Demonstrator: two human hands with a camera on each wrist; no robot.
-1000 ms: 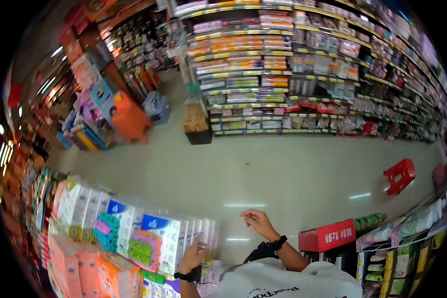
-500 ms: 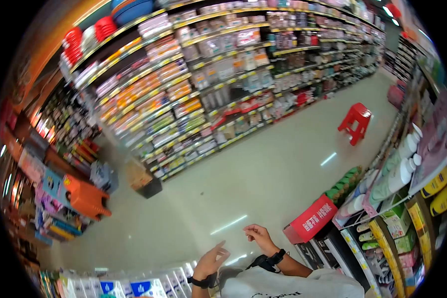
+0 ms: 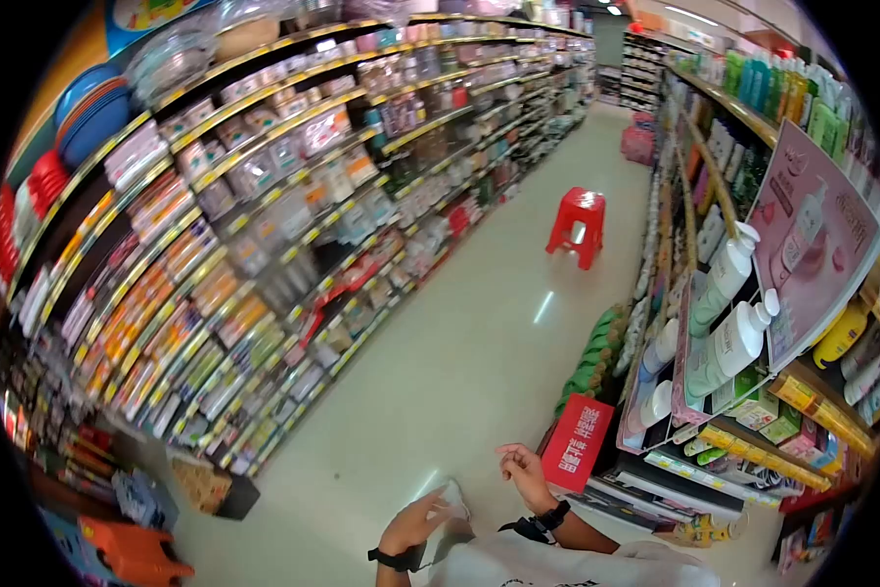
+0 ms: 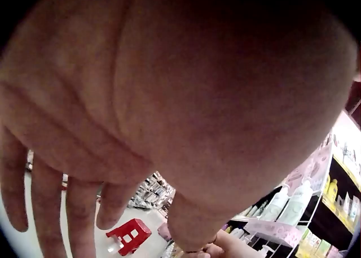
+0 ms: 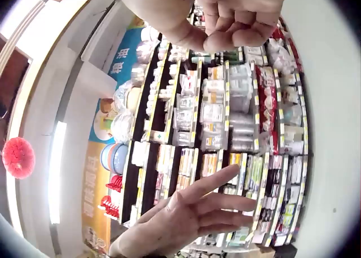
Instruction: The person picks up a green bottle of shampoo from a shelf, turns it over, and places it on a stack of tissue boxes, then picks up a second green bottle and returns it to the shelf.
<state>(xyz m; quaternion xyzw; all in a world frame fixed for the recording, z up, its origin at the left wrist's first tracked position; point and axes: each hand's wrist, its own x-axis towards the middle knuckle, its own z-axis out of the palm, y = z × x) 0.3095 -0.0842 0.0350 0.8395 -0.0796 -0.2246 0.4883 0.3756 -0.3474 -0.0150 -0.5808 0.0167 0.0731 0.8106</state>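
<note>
In the head view my left hand is held low in front of the shirt, its fingers extended and nothing in them. Its palm fills most of the left wrist view, the fingers spread a little. To its right is my right hand, with fingers loosely bent and holding nothing; the right wrist view shows those bent fingers at the top. Both wrists wear black bands. Nearest the right hand is a red box with white lettering, standing beside it at the shelf end.
A red stool stands in the aisle on the pale floor. Long stocked shelves line the left. On the right, white pump bottles stand by a pink sign. An orange stool-like item is at lower left.
The view has swung right, so the tissue packs at lower left have left it and the right-hand shelf shows more. My left hand has shifted away from those packs toward the right hand.
</note>
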